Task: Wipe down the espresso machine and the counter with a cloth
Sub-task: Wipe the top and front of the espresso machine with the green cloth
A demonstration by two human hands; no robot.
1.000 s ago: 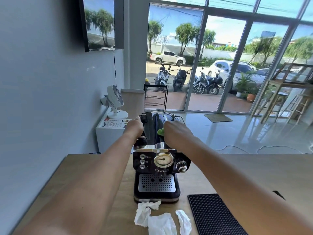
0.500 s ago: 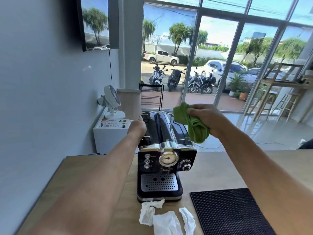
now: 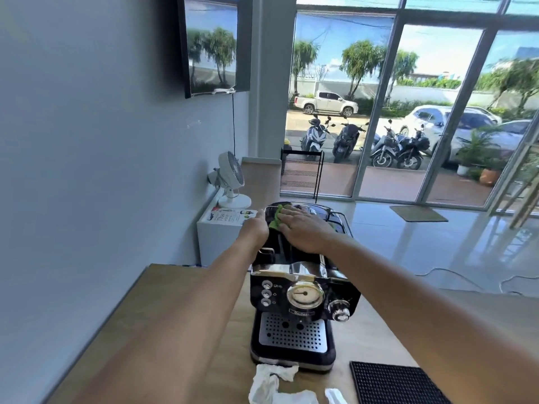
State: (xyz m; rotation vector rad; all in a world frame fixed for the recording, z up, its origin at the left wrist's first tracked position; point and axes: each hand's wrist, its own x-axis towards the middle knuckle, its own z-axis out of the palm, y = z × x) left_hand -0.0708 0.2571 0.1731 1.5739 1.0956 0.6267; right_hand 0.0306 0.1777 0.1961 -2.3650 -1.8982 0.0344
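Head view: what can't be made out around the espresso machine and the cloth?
Green cloth: mostly under the right hand; only its left edge shows.
Left hand: fingers hidden behind its own back, so its hold on the espresso machine is unclear.
Machine's top rear: covered by both hands.
White tissues and black mat: cut off by the bottom edge.

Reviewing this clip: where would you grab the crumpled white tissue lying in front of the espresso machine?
Probably pinch the crumpled white tissue by its raised folds, coming straight down from above. It lies loose and bunched on the counter just in front of the espresso machine, so no flat edge offers a side grip.
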